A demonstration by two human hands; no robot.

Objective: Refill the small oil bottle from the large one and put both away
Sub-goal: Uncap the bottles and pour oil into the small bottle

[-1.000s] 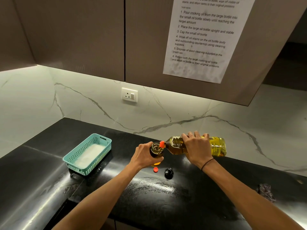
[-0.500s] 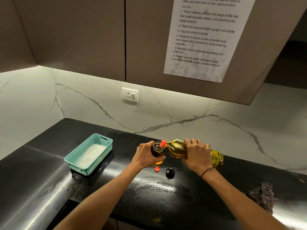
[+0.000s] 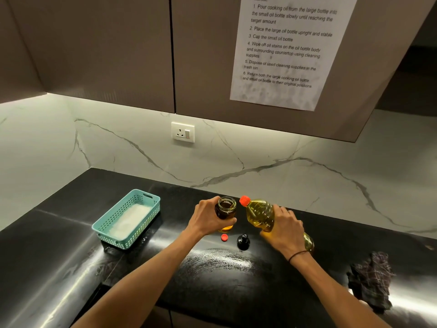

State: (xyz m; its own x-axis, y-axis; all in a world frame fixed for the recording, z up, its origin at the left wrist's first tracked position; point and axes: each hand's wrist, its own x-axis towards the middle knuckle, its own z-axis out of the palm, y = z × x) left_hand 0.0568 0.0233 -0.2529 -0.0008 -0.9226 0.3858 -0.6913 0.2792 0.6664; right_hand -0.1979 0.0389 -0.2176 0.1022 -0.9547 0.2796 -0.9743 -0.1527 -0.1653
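Oil is filling most of the large bottle (image 3: 260,215), so it is likely handling heavy and slick; the right hand (image 3: 285,229) is wrapping its soft midsection, tilting the neck toward 11 o'clock. The left hand (image 3: 205,220) is gripping the small glass bottle (image 3: 225,209), open-mouthed and fragile, on the tabletop (image 3: 59,256) just beside the neck at 9 o'clock. Both caps (image 3: 224,237) are lying at 6 o'clock.

The left hand (image 3: 208,220) grips the open small bottle (image 3: 225,209) on the black counter (image 3: 71,256). Just right of it, the right hand (image 3: 283,230) holds the large bottle (image 3: 260,215) tilted, its neck apart from the small one.
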